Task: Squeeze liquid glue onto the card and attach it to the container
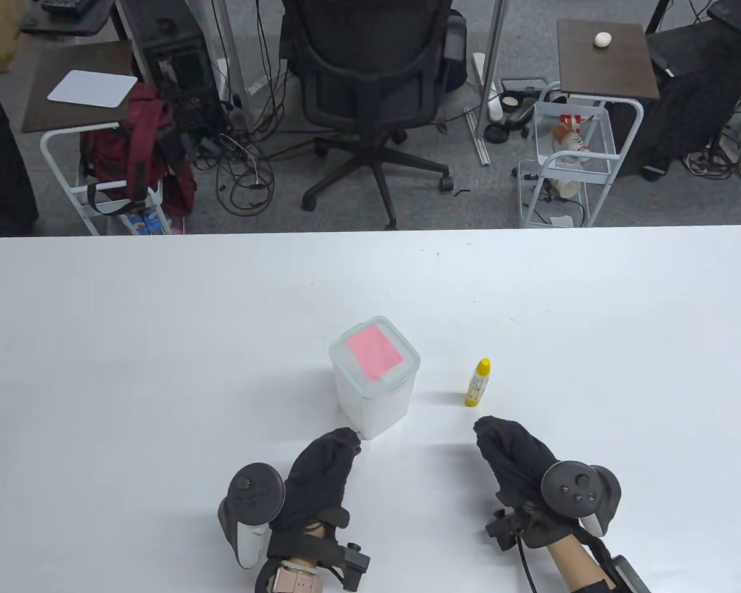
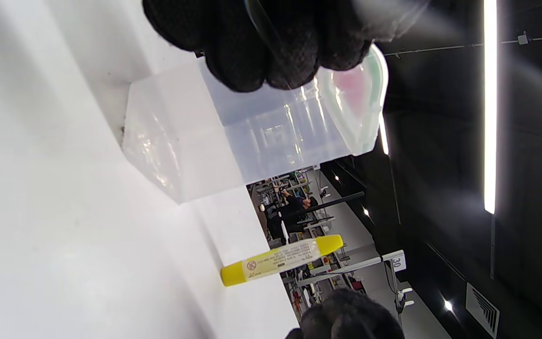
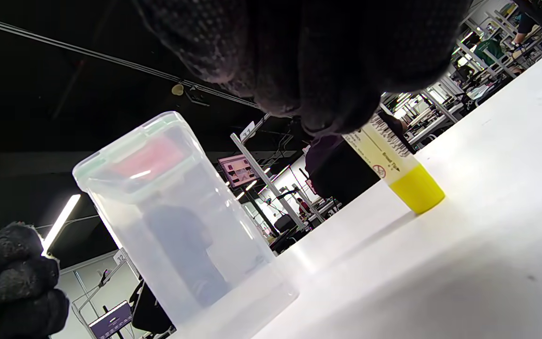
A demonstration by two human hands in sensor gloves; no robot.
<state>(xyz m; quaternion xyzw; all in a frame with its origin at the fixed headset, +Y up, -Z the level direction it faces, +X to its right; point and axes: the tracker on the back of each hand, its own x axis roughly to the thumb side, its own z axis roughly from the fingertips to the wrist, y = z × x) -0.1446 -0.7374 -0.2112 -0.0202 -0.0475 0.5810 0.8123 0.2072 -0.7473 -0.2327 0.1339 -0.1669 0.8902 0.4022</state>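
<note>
A clear lidded container (image 1: 375, 384) stands upright mid-table with a pink card (image 1: 375, 352) lying on its lid. It also shows in the left wrist view (image 2: 233, 141) and the right wrist view (image 3: 177, 221). A yellow glue bottle (image 1: 478, 382) stands upright to its right, also in the left wrist view (image 2: 280, 260) and the right wrist view (image 3: 400, 172). My left hand (image 1: 327, 469) lies just before the container's near corner, fingers curled, holding nothing. My right hand (image 1: 512, 457) lies just before the glue bottle, apart from it, fingers curled and empty.
The white table (image 1: 160, 370) stretches wide on both sides. Beyond its far edge stand an office chair (image 1: 376, 80), two side carts and tangled cables on the floor.
</note>
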